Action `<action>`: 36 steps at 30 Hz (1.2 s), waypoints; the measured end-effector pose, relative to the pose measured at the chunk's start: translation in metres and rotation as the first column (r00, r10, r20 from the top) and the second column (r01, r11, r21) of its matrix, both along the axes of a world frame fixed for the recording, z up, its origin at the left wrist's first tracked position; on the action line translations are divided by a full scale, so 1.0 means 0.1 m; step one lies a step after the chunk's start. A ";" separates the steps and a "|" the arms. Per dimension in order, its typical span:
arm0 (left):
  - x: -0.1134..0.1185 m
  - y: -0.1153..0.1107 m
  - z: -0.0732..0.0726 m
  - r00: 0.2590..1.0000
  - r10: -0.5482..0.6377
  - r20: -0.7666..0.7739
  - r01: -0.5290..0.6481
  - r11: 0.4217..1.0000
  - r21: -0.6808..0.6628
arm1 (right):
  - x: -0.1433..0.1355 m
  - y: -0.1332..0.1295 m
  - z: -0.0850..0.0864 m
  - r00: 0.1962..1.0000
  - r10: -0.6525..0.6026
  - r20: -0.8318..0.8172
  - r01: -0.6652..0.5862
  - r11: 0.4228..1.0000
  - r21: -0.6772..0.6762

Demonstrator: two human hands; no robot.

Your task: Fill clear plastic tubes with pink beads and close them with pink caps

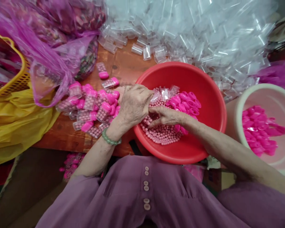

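Note:
A red basin holds pink beads, pink caps and a few clear plastic containers. My left hand, with a green bead bracelet at the wrist, is over the basin's left rim. Its fingers are curled downward, and the back of the hand hides whatever they grip. Just above the beads, my right hand is bent inward, its fingertips meeting the left hand. What lies between those fingers is hidden. Bead-filled containers with pink caps lie in a pile left of my left hand.
Clear empty containers are heaped at the back of the wooden table. On the right, a white bucket contains more pink caps. Purple plastic bags, a yellow basket and a yellow bag occupy the left.

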State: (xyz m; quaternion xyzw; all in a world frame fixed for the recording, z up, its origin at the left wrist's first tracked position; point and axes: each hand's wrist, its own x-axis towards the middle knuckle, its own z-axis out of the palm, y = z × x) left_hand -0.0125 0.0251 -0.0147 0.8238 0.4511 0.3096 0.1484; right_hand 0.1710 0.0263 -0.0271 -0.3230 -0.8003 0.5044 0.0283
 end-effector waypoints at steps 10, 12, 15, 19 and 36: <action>-0.24 -0.26 0.31 0.918 -0.314 0.244 0.366 0.906 -0.214 | 0.17 0.01 0.54 0.954 -0.192 -0.229 0.185 0.981 -0.052; -0.17 -0.31 0.31 0.883 -0.326 0.337 0.425 0.859 -0.284 | 0.19 0.00 0.59 0.948 -0.179 -0.262 0.166 0.984 -0.070; -0.07 -0.34 0.27 0.834 -0.196 0.515 0.437 0.805 -0.402 | 0.22 -0.03 0.66 0.929 -0.203 -0.310 0.167 0.976 -0.140; -0.02 -0.38 0.25 0.803 -0.095 0.588 0.463 0.721 -0.516 | 0.23 -0.06 0.71 0.911 -0.258 -0.323 0.195 0.957 -0.214; 0.03 -0.27 0.24 0.733 -0.023 0.680 0.523 0.659 -0.540 | 0.23 -0.10 0.77 0.807 -0.301 -0.509 0.333 0.943 -0.030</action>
